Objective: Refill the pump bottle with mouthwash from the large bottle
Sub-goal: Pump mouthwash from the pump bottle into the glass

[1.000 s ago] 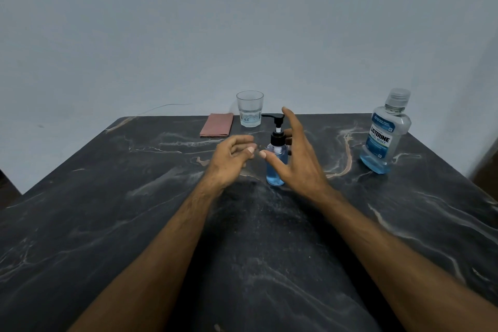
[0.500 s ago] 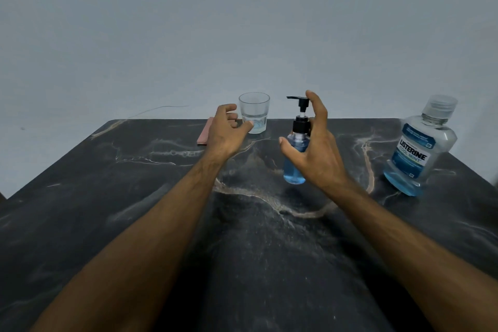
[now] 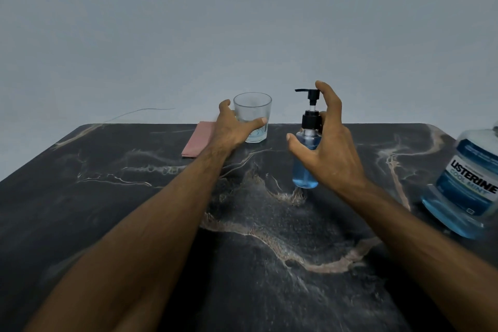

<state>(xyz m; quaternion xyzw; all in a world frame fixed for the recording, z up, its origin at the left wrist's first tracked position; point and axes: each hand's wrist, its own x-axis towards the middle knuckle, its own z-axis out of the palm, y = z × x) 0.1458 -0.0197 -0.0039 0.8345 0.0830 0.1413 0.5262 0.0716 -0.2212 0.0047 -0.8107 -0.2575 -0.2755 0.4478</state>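
The small pump bottle (image 3: 305, 170) stands upright mid-table, blue liquid inside and a black pump head on top. My right hand (image 3: 330, 151) wraps round it: the thumb crosses its front, the fingers sit behind the collar, and the index finger reaches up beside the pump head. The large Listerine bottle (image 3: 470, 186) stands at the right edge of view, with blue mouthwash low inside; its cap is cut off by the frame. My left hand (image 3: 231, 129) holds a clear glass (image 3: 253, 110) at the back, thumb across its front.
A folded pink cloth (image 3: 198, 141) lies just left of the glass, partly under my left wrist. The dark marble table (image 3: 256, 250) ends at a grey wall right behind the glass. A thin wire (image 3: 140, 113) trails off the back left.
My left hand has reached further back and closed round the glass. My right hand has stayed round the pump bottle. The view has come closer to the table.
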